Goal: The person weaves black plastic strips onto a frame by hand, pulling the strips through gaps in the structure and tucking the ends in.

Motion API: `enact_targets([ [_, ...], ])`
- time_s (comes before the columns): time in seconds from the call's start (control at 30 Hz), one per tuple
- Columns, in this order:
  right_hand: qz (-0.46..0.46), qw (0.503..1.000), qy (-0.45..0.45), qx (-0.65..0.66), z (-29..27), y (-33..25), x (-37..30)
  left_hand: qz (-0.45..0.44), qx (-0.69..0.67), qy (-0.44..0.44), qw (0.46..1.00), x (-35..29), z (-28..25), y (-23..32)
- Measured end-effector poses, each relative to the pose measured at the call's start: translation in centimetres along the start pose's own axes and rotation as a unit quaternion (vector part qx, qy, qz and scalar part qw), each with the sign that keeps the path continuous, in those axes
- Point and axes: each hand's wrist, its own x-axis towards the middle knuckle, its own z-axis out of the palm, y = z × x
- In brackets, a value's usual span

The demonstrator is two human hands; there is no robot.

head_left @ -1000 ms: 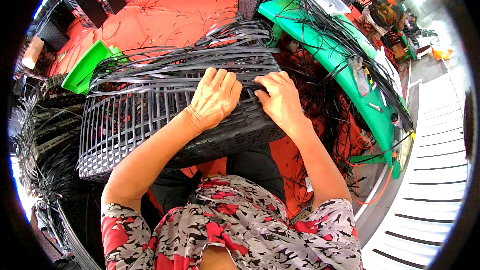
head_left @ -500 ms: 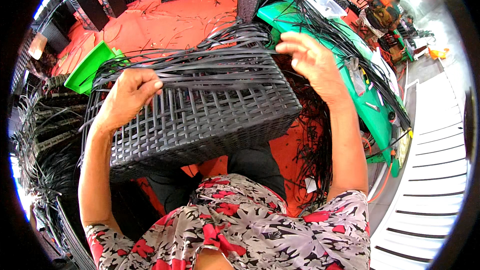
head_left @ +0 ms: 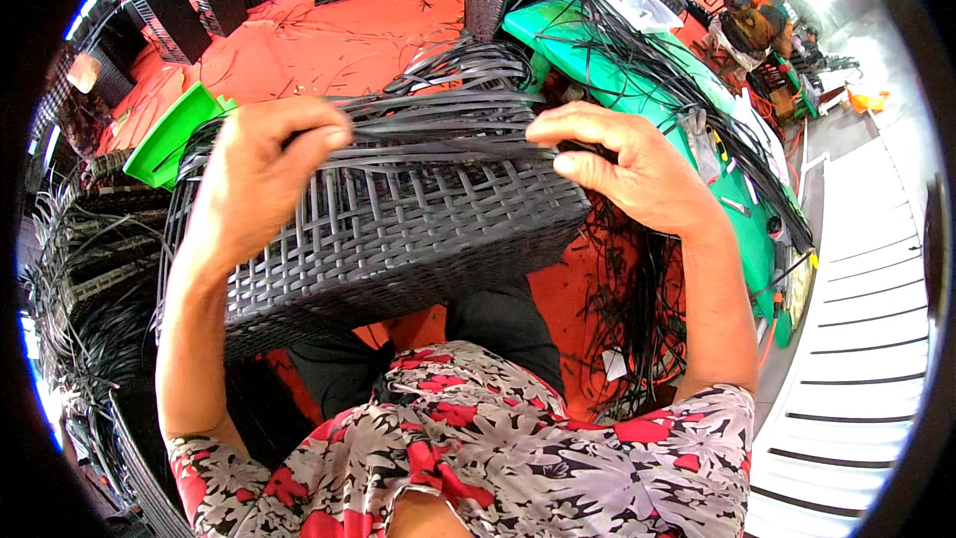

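Note:
A half-woven black wicker panel (head_left: 428,204) with raised sides lies across my thighs, its open lattice facing up. Long flat black plastic strips (head_left: 438,125) run in a loose bundle over its far part. My left hand (head_left: 264,164) is above the left part of the panel, thumb and fingers curled together at the strips; what it pinches looks like a strip, partly hidden by the fingers. At the panel's far right corner my right hand (head_left: 632,164) has bent fingers and thumb around a strip at the bundle's right end.
A green plastic table (head_left: 607,65) at the right carries more black strips and a clear tray (head_left: 642,8). A bright green stool (head_left: 174,134) stands left. Tangled strips hang from stacked woven pieces (head_left: 95,249). Red floor covering (head_left: 339,45) has scraps. Another person (head_left: 757,25) sits far right.
My right hand has come down and left from above the corner to the strips, its fingers closing. The left hand has moved slightly up and right along the bundle.

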Motion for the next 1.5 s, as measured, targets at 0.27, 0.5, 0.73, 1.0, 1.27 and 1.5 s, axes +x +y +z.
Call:
enact_targets([
  [0.27, 0.136, 0.99, -0.03, -0.026, 1.7, 9.6, 0.7, -0.23, -0.058, -0.053, 0.97, -4.5, -7.5, -4.3],
  [0.5, 0.018, 0.987, -0.144, -0.067, 4.7, 10.8, 3.6, -0.238, -0.101, -0.072, 0.963, -7.2, -9.0, -6.9],
  [0.73, 0.043, 0.938, -0.328, 0.105, 6.5, 5.8, 8.9, -0.229, -0.099, -0.078, 0.965, -6.7, -8.4, -6.1],
  [1.0, -0.002, 0.902, -0.383, 0.197, 10.9, -5.7, 13.7, -0.209, -0.081, -0.089, 0.97, -5.6, -7.4, -3.7],
  [1.27, -0.17, 0.964, -0.202, 0.034, 9.3, -7.0, 13.6, -0.195, -0.17, -0.066, 0.964, -6.0, -7.5, -4.0],
  [1.5, 0.025, 0.999, -0.017, -0.028, -1.7, -6.4, 9.0, -0.182, -0.23, -0.064, 0.954, -7.9, -6.6, -5.0],
])
